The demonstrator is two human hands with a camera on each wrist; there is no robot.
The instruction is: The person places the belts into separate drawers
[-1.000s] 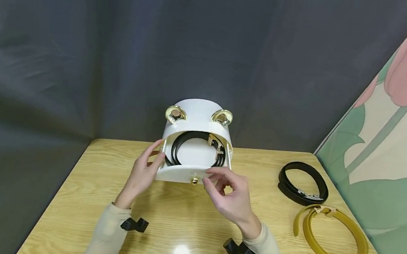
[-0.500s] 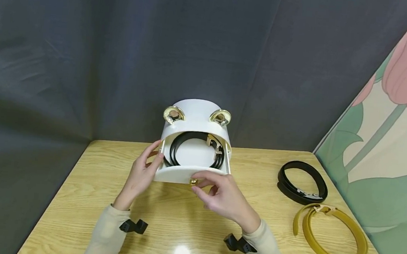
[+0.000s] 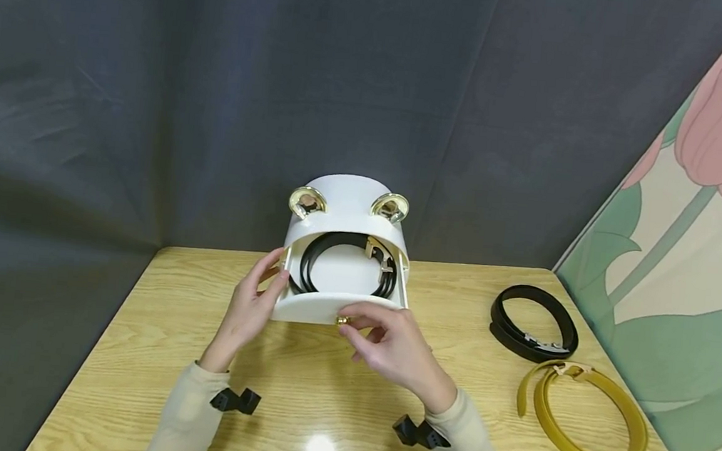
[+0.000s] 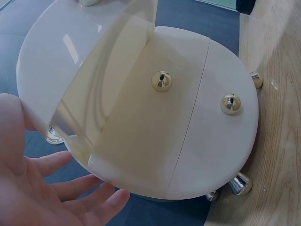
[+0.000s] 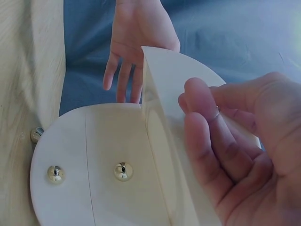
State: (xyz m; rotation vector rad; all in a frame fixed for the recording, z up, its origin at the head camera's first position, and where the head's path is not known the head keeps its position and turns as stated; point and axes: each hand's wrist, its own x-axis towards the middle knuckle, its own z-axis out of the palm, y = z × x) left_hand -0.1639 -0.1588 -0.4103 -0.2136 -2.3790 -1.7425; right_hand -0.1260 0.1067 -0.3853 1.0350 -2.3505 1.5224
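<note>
Nearest, the right hand [image 3: 392, 346] has its fingers curled at the front lip of the pulled-out white drawer [image 3: 334, 309], fingertips pinching at or just beside the small round gold knob [image 3: 343, 320]; whether the knob itself is gripped cannot be told. Just to its left, the left hand [image 3: 250, 309] lies flat with straight, relaxed fingers against the left side of the rounded white plastic storage box [image 3: 349, 214], bracing it and holding nothing. Between the hands, inside the drawer, sits the coiled black leather belt [image 3: 333, 248] with its gold buckle [image 3: 374, 250] toward the right rear.

The risks, as a judgement: the buckle stands close under the box's arched top, so it could catch on the opening if the drawer slides, jamming or scratching it. The box rests on small metal feet on the glossy wooden table [image 3: 150, 350]; an uneven push could skid it if the left hand slackens. Left fingertips near the drawer's side seam could be nipped.

Off to the right of the right hand lie a second coiled black belt [image 3: 532, 326] and a mustard-yellow belt [image 3: 583, 417], well apart from the box.
</note>
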